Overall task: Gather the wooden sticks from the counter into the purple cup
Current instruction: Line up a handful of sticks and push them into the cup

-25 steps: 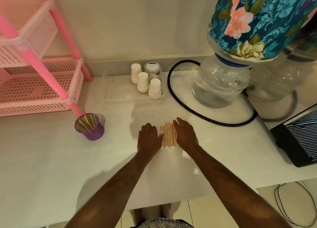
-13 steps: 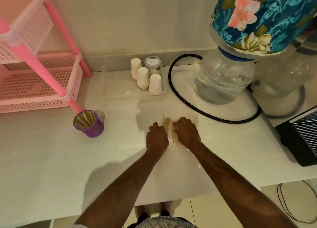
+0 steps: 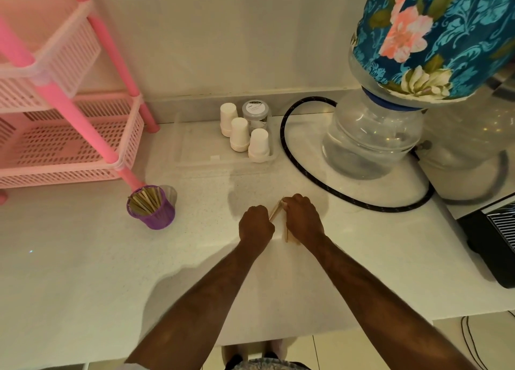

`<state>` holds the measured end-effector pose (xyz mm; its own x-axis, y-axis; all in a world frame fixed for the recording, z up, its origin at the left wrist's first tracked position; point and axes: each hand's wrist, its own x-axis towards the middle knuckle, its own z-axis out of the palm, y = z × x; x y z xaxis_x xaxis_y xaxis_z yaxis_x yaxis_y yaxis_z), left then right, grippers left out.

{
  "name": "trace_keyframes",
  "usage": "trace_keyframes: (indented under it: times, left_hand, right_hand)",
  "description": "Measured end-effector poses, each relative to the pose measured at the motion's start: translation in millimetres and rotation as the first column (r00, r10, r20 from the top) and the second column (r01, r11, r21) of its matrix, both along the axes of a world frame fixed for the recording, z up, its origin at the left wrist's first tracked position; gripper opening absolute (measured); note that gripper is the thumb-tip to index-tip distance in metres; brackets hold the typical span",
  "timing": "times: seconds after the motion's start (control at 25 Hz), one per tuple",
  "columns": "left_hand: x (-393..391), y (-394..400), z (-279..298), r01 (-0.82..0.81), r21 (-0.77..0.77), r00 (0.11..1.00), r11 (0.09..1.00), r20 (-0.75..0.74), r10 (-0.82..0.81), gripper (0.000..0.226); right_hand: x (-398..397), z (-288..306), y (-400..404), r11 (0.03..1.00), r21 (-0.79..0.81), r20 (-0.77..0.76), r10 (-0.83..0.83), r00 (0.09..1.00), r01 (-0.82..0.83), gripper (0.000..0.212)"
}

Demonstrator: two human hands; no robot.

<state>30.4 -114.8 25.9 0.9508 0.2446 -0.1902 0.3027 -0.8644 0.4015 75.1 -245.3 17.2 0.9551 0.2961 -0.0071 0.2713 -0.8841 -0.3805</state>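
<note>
Both hands are on the white desk (image 3: 83, 272), knuckles up, side by side near its middle. The left hand (image 3: 256, 226) is curled into a loose fist, and a few sticks (image 3: 276, 210) rise at a slant from between it and the right hand (image 3: 302, 219); the left fingers appear closed on their lower ends, though the grip itself is hidden under the hand. The right hand is also curled, its fingertips at the upper ends of those sticks; whether it is pinching them cannot be told. More sticks lie flat on the desk, partly covered by the right hand and wrist, their near ends showing just beside the wrist. The cup (image 3: 152, 208) stands upright well to the left of the hands, at the foot of the pink rack (image 3: 69, 146), already holding a bundle of sticks. Behind the hands, white paper cups (image 3: 239, 134) and a small jar (image 3: 256, 114) sit in a clear tray (image 3: 195, 158). A black hose (image 3: 306, 180) loops around the water bottle (image 3: 370, 135) at the right.
</note>
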Motion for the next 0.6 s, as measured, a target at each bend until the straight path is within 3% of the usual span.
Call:
trace_keyframes:
  times: [0.24, 0.32, 0.44, 0.6]
  left_hand:
    - [2.2, 12.6, 6.0, -0.125, -0.195, 0.992, 0.973, -0.042, 0.119, 0.013]
    - [3.7, 18.1, 9.2, -0.166, -0.259, 0.986, 0.951, -0.056, 0.157, 0.011]
    - [6.2, 27.0, 14.5, -0.184, -0.376, 0.983, 0.908, -0.044, 0.181, 0.032]
    - [8.2, 37.6, 18.1, -0.124, -0.525, 0.99, 0.842, -0.003, 0.143, 0.036]
  right_hand:
    - [-0.1, 3.7, 14.5, 0.956, 0.222, -0.165, -0.158, 0.974, 0.193, 0.028]
    - [0.0, 6.3, 20.1, 0.873, 0.358, -0.277, -0.241, 0.93, 0.332, 0.029]
    - [2.4, 10.2, 28.9, 0.734, 0.471, -0.475, -0.256, 0.842, 0.489, 0.026]
    - [-1.8, 23.6, 41.5, 0.482, 0.568, -0.724, -0.093, 0.683, 0.668, 0.012]
